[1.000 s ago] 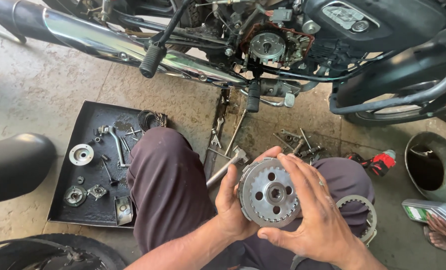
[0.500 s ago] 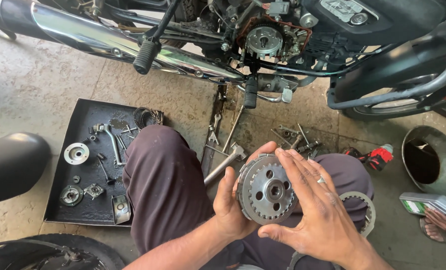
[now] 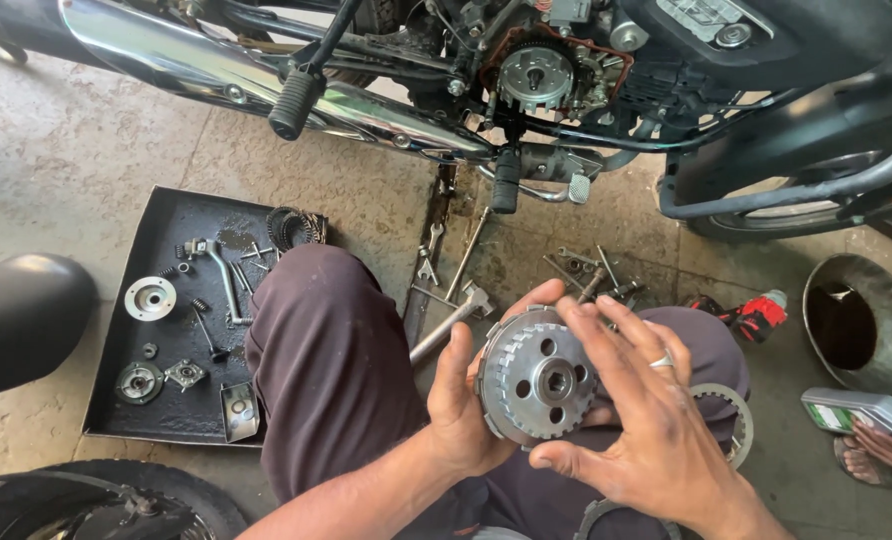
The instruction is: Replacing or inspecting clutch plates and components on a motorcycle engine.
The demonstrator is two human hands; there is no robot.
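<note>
Steel clutch hub point(image 3: 538, 378), round, toothed at the rim, with holes about a central boss: held upright above the person's lap, face toward the camera. Left hand point(image 3: 463, 415): curled behind and under the hub's left edge, thumb up along the rim, gripping it. Right hand point(image 3: 651, 420): spread over the hub's right side, fingers point(image 3: 606, 345) laid across the face, thumb under the lower rim; a ring on one finger.

Toothed ring plate point(image 3: 731, 425): resting on the right thigh, partly hidden behind the right hand.

Black tray point(image 3: 166, 225): on the concrete floor to the left of the knee, holding a bent lever, springs, a pale disc and small fittings.

Loose spanners and tools point(image 3: 446, 285): on the floor between the knees and the motorcycle point(image 3: 566, 90), whose open engine side shows a gear.

Red-handled tool point(image 3: 751, 315): just beyond the right knee.

Metal funnel point(image 3: 861, 320): on the floor, far right.
</note>
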